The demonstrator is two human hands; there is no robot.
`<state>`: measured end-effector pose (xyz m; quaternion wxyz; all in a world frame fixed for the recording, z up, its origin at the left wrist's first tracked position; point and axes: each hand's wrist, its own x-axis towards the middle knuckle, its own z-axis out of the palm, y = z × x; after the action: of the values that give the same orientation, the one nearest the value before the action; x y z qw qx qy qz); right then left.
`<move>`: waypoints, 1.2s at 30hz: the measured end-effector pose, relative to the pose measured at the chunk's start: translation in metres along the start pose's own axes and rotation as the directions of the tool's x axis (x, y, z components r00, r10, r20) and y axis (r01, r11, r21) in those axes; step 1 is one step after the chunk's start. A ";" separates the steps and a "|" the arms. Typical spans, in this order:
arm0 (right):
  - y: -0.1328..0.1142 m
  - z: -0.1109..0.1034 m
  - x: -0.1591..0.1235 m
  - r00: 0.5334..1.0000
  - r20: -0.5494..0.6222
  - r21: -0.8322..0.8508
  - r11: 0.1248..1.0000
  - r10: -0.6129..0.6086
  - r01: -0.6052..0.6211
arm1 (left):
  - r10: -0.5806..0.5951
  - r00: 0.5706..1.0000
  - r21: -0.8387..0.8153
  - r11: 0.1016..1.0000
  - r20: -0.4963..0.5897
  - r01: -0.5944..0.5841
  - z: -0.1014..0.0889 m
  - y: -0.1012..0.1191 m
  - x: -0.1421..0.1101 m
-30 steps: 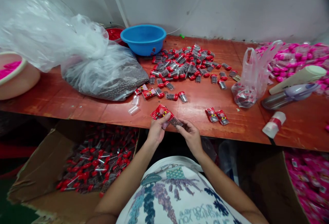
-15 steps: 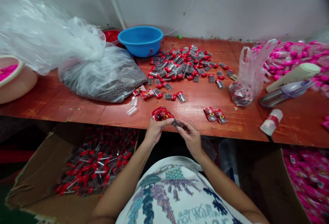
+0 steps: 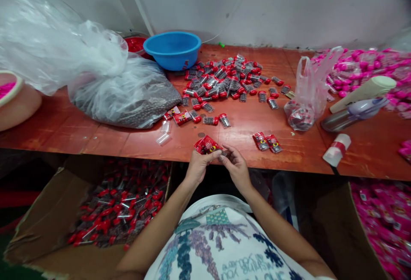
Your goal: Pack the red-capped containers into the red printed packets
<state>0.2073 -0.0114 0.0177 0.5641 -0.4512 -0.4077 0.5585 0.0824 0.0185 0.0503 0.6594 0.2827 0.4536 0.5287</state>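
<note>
Pinching a red packet (image 3: 207, 144) between them, the left hand (image 3: 196, 166) and right hand (image 3: 236, 166) met at the near edge of the bench (image 3: 305, 156). The left thumb pressed across its lower part while the right grip closed on its right end, apparently so one side steadied it and the other worked that end. Just beyond, clear tubes (image 3: 164, 138) lay leftward; rightward, a pair of red packets (image 3: 267, 142) lay side by side, perhaps deliberately kept off the heap. Red-capped jars (image 3: 226, 81) spread farther back, beside a blue basin (image 3: 172, 51). A plastic bag (image 3: 125, 96) slumped left, its gathered neck probably containing its dark contents. Below stood a cardboard box (image 3: 41, 220), likely sparing room on top.
</note>
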 end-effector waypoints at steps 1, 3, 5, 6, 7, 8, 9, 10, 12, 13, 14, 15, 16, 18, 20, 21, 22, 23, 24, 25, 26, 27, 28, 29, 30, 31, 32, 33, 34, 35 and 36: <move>0.000 -0.001 0.001 1.000 0.028 0.003 1.000 0.014 -0.014 | 0.001 1.000 -0.028 1.000 -0.022 -0.001 -0.002 0.000 0.001; 0.000 -0.004 0.003 0.996 0.079 0.004 0.999 0.042 -0.043 | 0.018 0.998 -0.076 0.997 -0.061 -0.023 -0.005 0.002 0.004; 0.000 -0.005 0.004 0.994 0.090 0.019 0.997 0.067 -0.069 | 0.047 0.997 -0.083 0.995 -0.067 -0.052 -0.007 0.004 0.005; -0.001 -0.005 0.004 0.994 0.081 0.032 0.996 0.078 -0.081 | 0.051 0.997 -0.073 0.996 -0.057 -0.055 -0.007 0.005 0.005; -0.001 -0.006 0.005 0.994 0.067 0.045 0.995 0.089 -0.092 | 0.048 0.998 -0.064 0.997 -0.047 -0.051 -0.007 0.006 0.005; -0.001 -0.006 0.005 0.993 0.054 0.053 0.993 0.101 -0.104 | 0.040 0.998 -0.056 0.998 -0.042 -0.042 -0.006 0.006 0.005; -0.001 -0.006 0.005 0.993 0.042 0.054 0.992 0.113 -0.115 | 0.028 0.999 -0.050 0.998 -0.042 -0.030 -0.006 0.006 0.005; -0.001 -0.006 0.005 0.992 0.031 0.049 0.991 0.123 -0.124 | 0.013 0.999 -0.045 0.999 -0.041 -0.015 -0.005 0.005 0.004; -0.001 -0.008 0.006 0.990 0.020 0.031 0.990 0.138 -0.139 | -0.010 1.000 -0.035 0.999 -0.029 0.009 -0.003 0.004 0.004; -0.001 -0.010 0.006 0.990 0.015 0.023 0.989 0.143 -0.143 | -0.012 1.000 -0.031 0.999 -0.023 0.012 -0.002 0.003 0.004; 0.000 -0.011 0.006 0.989 0.008 0.018 0.989 0.144 -0.145 | -0.013 1.000 -0.029 1.000 -0.016 0.012 -0.002 0.001 0.004; 0.001 -0.013 0.006 0.990 -0.001 0.013 0.990 0.143 -0.143 | -0.013 1.000 -0.028 1.000 -0.011 0.013 -0.001 0.000 0.004; 0.001 -0.014 0.006 0.990 -0.010 0.008 0.990 0.138 -0.138 | -0.016 1.000 -0.028 0.999 -0.007 0.016 -0.001 -0.001 0.004; 0.003 -0.017 0.005 0.992 -0.024 0.008 0.992 0.127 -0.127 | -0.027 1.000 -0.021 0.999 0.006 0.027 0.000 -0.003 0.004; 0.005 -0.019 0.003 0.991 -0.015 0.026 0.991 0.133 -0.133 | -0.014 1.000 -0.010 1.000 0.006 0.015 0.002 -0.004 0.004; 0.006 -0.019 0.003 0.990 -0.008 0.040 0.989 0.141 -0.141 | 0.002 1.000 -0.004 1.000 -0.002 -0.002 0.002 -0.005 0.003; 0.006 -0.019 0.003 0.989 -0.005 0.055 0.987 0.149 -0.148 | 0.019 1.000 0.003 1.000 -0.008 -0.019 0.003 -0.005 0.002; 0.006 -0.020 0.002 0.988 -0.004 0.066 0.986 0.156 -0.155 | 0.032 0.999 0.012 0.999 -0.009 -0.032 0.003 -0.006 0.001; 0.006 -0.020 0.002 0.987 -0.003 0.072 0.984 0.164 -0.163 | 0.036 0.999 0.025 0.999 -0.002 -0.036 0.004 -0.007 0.000; 0.005 -0.021 0.002 0.985 -0.002 0.071 0.982 0.173 -0.172 | 0.030 0.999 0.041 0.999 0.017 -0.031 0.004 -0.008 -0.001; 0.005 -0.021 0.002 0.983 0.001 0.066 0.981 0.184 -0.184 | 0.017 0.999 0.055 0.998 0.038 -0.019 0.005 -0.009 -0.002; 0.004 -0.022 0.002 0.981 0.004 0.058 0.979 0.195 -0.195 | 0.003 0.999 0.063 0.998 0.054 -0.006 0.005 -0.010 -0.004; 0.004 -0.023 0.002 0.979 0.007 0.051 0.978 0.202 -0.202 | -0.009 0.998 0.062 0.998 0.060 0.005 0.006 -0.011 -0.005; 0.003 -0.024 0.002 0.979 0.008 0.045 0.978 0.203 -0.203 | -0.015 0.998 0.051 0.999 0.054 0.012 0.007 -0.013 -0.005; 0.003 -0.024 0.001 0.980 0.008 0.038 0.979 0.200 -0.200 | -0.015 0.999 0.033 0.999 0.040 0.014 0.007 -0.014 -0.006; 0.003 -0.024 0.001 0.981 0.006 0.028 0.981 0.192 -0.192 | -0.009 1.000 0.014 1.000 0.024 0.008 0.009 -0.015 -0.006; 0.003 -0.024 0.000 0.983 0.005 0.013 0.983 0.182 -0.182 | 0.002 1.000 -0.001 1.000 0.009 -0.002 0.010 -0.016 -0.006; 0.004 -0.023 0.000 0.986 0.002 -0.007 0.986 0.169 -0.169 | 0.012 1.000 -0.011 1.000 -0.001 -0.012 0.012 -0.017 -0.006; 0.004 -0.023 -0.001 0.988 -0.002 -0.031 0.987 0.155 -0.155 | 0.018 1.000 -0.014 1.000 -0.003 -0.018 0.013 -0.018 -0.006; 0.005 -0.023 -0.001 0.990 -0.005 -0.056 0.988 0.142 -0.142 | 0.014 1.000 -0.013 1.000 0.004 -0.014 0.014 -0.019 -0.006; 0.005 -0.024 -0.001 0.991 -0.009 -0.076 0.988 0.131 -0.131 | 0.004 1.000 -0.014 1.000 0.012 -0.004 0.015 -0.020 -0.006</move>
<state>0.2289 -0.0143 0.0063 0.5093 -0.4993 -0.3973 0.5775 0.1046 0.0093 0.0418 0.6630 0.2819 0.4454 0.5316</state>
